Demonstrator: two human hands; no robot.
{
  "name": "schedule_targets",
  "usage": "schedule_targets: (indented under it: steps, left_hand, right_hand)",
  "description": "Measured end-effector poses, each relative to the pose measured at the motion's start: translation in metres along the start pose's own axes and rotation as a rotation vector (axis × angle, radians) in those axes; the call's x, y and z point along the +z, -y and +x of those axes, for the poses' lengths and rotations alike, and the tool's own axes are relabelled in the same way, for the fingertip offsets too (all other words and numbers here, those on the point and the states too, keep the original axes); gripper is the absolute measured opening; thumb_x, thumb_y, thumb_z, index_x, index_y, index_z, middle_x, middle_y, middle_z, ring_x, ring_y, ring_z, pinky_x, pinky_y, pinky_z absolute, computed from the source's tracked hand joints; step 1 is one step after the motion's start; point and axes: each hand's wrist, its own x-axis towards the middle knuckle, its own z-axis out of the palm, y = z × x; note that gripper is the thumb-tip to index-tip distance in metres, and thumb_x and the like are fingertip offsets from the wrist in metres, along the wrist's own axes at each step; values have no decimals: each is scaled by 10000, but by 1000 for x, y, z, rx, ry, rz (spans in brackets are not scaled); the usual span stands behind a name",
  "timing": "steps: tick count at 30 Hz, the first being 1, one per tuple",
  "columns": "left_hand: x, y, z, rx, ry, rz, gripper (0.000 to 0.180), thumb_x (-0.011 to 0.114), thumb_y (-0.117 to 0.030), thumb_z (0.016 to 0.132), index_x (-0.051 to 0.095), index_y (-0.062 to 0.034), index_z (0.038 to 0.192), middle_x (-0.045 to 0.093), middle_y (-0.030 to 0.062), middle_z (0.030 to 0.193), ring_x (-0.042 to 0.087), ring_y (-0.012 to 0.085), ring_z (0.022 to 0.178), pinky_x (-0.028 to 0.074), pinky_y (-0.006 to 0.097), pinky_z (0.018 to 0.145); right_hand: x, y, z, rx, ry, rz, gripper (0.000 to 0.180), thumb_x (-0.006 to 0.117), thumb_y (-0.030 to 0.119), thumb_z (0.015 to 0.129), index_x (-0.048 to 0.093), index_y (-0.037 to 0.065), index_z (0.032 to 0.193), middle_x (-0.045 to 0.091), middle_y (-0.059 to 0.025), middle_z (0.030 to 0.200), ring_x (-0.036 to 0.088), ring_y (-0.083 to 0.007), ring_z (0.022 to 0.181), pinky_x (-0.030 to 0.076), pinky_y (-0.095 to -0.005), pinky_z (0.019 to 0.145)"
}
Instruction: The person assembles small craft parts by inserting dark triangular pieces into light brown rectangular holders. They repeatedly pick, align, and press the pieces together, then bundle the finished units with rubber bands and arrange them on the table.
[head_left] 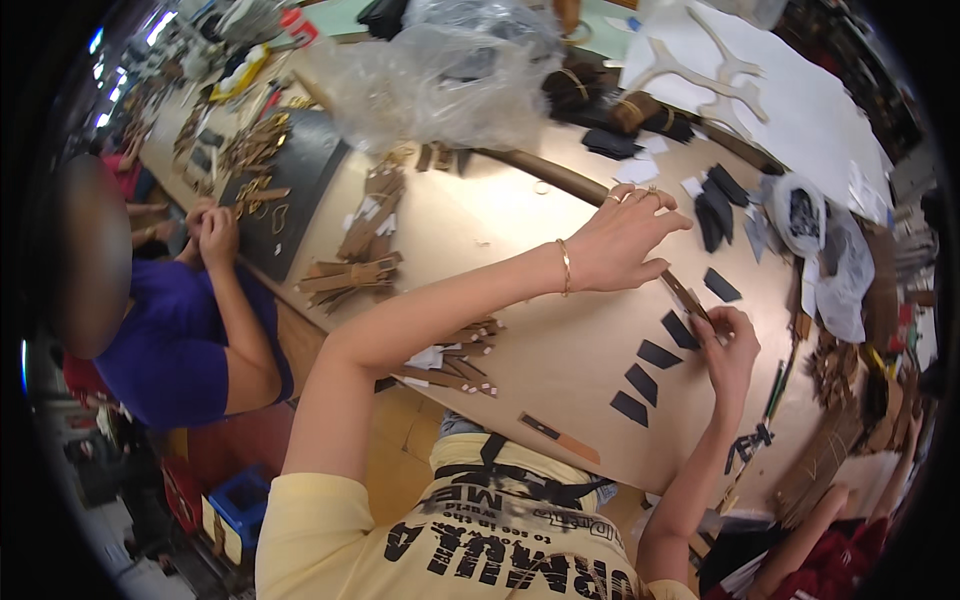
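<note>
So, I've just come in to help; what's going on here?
The person's right hand pinches a narrow brown strip. The left hand, spread open, is by its far end; I can't tell whether they touch. Black pieces lie in a slanted row on the table. Off to the left, a co-worker in purple is beside a dark mat.

Brown strip [684, 294] pt. hidden by R hand [730, 350]; co-worker's head [95, 255] blurred (far L).

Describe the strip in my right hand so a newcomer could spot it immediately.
On the tan table, find the row of four black pieces. By its far end, your right hand pinches the strip. It is slender and brown; those pieces are short and black.
</note>
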Motion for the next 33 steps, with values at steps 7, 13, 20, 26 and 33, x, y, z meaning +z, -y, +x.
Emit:
schedule_targets:
  steps: [7, 13, 20, 26, 33]
  left_hand:
    - [-65, -13, -47, -147, 118, -392, 653, 774, -396, 814, 564, -49, 1325, 588, 183, 1284, 547, 329, 1208, 436, 436, 1032]
    - [-92, -16, -112, -521, 229, -616, 323, 767, -191, 848, 694, 7, 1093, 722, 85, 906, 676, 138, 896, 526, 278, 829]
    - [-118, -11, -220, -981, -164, -503, 206, 773, -71, 819, 701, 36, 980, 701, 42, 877, 649, 94, 788, 525, 243, 722]
    - [-78, -17, -238, -541, -276, 744, 195, 753, -81, 813, 702, -63, 1001, 679, 69, 1006, 644, 198, 938, 456, 360, 846]
    - [-4, -75, -210, -6, 121, 57, 269, 758, -144, 762, 696, -97, 1019, 626, 58, 1163, 582, 231, 1083, 445, 375, 923]
  right_hand:
    - [0, 62, -17, -110, 218, 347, 149, 764, 76, 819, 648, -10, 856, 628, -9, 786, 543, -110, 802, 457, -275, 780]
    - [53, 138, -49, -237, 583, 437, 221, 797, 106, 781, 683, -8, 933, 650, -43, 782, 575, -118, 767, 482, -273, 748]
    - [86, 159, -66, -447, 574, 274, 324, 733, 265, 861, 656, 64, 1103, 642, -49, 903, 591, -214, 914, 414, -355, 884]
    - [44, 101, -73, -379, 477, 151, 136, 721, 170, 860, 673, 76, 944, 642, -73, 857, 599, -259, 848, 458, -360, 799]
    - [10, 57, -153, -640, 478, -191, 208, 645, 150, 847, 661, 114, 1051, 623, -56, 981, 593, -237, 924, 459, -379, 833]
